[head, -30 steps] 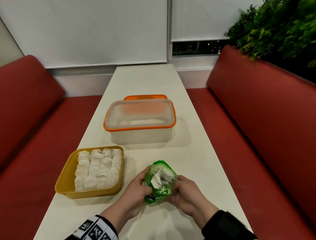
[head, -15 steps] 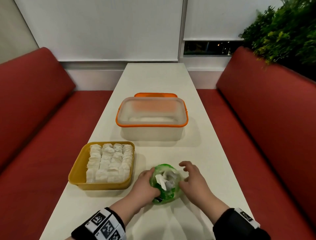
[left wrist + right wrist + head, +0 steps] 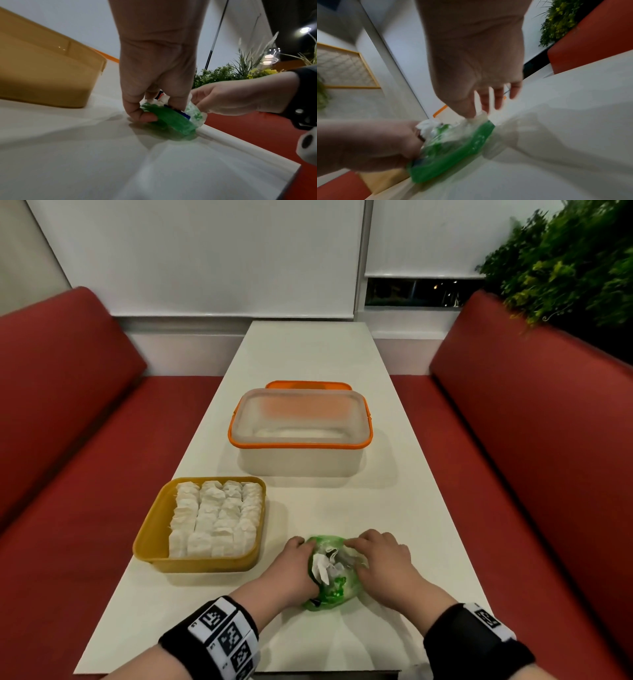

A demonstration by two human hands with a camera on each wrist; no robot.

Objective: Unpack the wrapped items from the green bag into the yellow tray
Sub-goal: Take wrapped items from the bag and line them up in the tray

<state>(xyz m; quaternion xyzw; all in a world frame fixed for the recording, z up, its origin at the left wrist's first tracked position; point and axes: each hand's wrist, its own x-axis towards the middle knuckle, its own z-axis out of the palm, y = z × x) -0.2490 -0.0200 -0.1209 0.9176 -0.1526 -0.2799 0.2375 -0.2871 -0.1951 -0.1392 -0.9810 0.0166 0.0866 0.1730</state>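
Note:
The green bag [image 3: 337, 587] lies on the white table near the front edge, its mouth open with white wrapped items [image 3: 322, 566] showing inside. My left hand [image 3: 301, 563] grips the bag's left side, thumb and fingers curled round it [image 3: 154, 108]. My right hand [image 3: 376, 559] lies over the right side and pinches the clear plastic edge of the bag [image 3: 471, 112], with its other fingers spread. To the left stands the yellow tray [image 3: 150, 529], filled with rows of white wrapped items [image 3: 215, 518].
A clear container with an orange rim [image 3: 301, 445] stands behind the tray and bag, an orange lid [image 3: 308, 385] behind it. Red bench seats [image 3: 548, 440] flank the table. The front table edge is close under my wrists.
The right hand, lifted off with fingers spread half a second ago, has come back down onto the bag's right edge. The left hand kept its hold on the bag.

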